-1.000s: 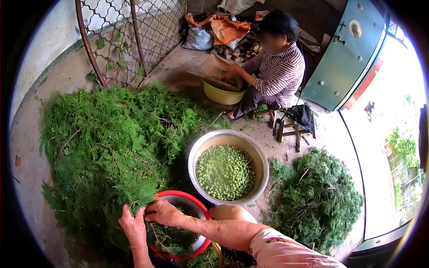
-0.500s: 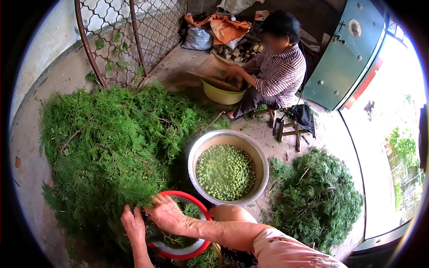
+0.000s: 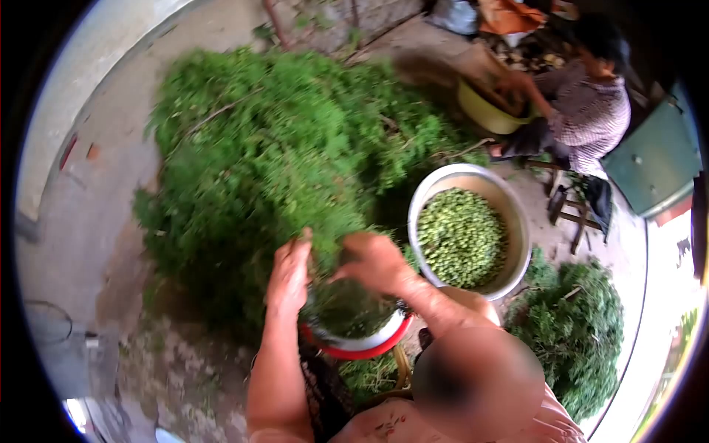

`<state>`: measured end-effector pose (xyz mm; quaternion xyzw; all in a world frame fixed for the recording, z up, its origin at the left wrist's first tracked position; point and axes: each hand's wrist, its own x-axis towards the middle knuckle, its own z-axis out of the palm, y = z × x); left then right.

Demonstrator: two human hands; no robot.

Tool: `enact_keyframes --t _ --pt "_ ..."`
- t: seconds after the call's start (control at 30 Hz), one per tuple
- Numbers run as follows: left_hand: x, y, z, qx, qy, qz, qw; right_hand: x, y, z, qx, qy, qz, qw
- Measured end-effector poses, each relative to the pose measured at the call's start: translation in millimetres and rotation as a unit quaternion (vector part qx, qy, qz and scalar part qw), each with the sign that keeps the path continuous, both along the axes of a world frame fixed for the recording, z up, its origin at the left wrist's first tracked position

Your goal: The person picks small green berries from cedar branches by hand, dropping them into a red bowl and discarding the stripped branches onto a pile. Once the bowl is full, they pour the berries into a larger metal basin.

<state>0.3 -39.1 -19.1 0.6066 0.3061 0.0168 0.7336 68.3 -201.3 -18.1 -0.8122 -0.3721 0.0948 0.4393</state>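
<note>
My left hand [image 3: 289, 277] is at the near edge of a large heap of feathery green branches [image 3: 266, 148]. Its fingers are closed on a leafy branch [image 3: 314, 269], though blur hides the exact grip. To its right, my right hand [image 3: 377, 264] is raised with bent fingers, smeared by motion; whether anything is in them does not show. Below both hands stands a basin with a red rim [image 3: 369, 350], holding green sprigs. A metal basin [image 3: 519, 258] of small round green berries [image 3: 461, 236] is just beyond my right hand.
A smaller pile of cut branches [image 3: 572, 325] lies at the right. At the back right, a seated person [image 3: 591, 111] has a hand over a yellow-green basin [image 3: 480, 111]. A wooden stool [image 3: 580, 214] stands near them, before a green door [image 3: 657, 159].
My view has swung left and downward, so the scene sits farther right and higher. My hands, close together before, are now apart, the right one drawn away from the left.
</note>
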Motion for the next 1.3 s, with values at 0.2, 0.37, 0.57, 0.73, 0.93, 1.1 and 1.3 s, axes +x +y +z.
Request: enact_keyframes --t 0.2,0.37,0.57,0.73,0.93,1.1,1.3 --pt "2 -1 4 -0.085 -0.036 -0.025 0.995 0 -1 12 0.021 0.192 -0.03 0.981" --pt "1 -5 9 -0.073 -0.077 -0.087 0.991 10 -3 -1 0.087 0.116 -0.096 0.985" --pt "1 2 1 0.001 -0.039 -0.109 0.993 29 -15 8 0.185 0.287 -0.161 0.926" --pt "3 2 3 0.043 -0.019 -0.077 0.996 37 -24 11 0.252 0.302 -0.213 0.894" --pt "4 2 -1 0.072 -0.029 -0.059 0.995 36 -43 17 0.047 0.248 -0.143 0.957" --pt "1 1 -3 0.089 -0.041 -0.063 0.993 33 -41 3 0.052 0.3 -0.043 0.952" --pt "-1 3 -5 0.138 -0.062 -0.049 0.987 26 -28 8 0.079 0.282 -0.006 0.956"
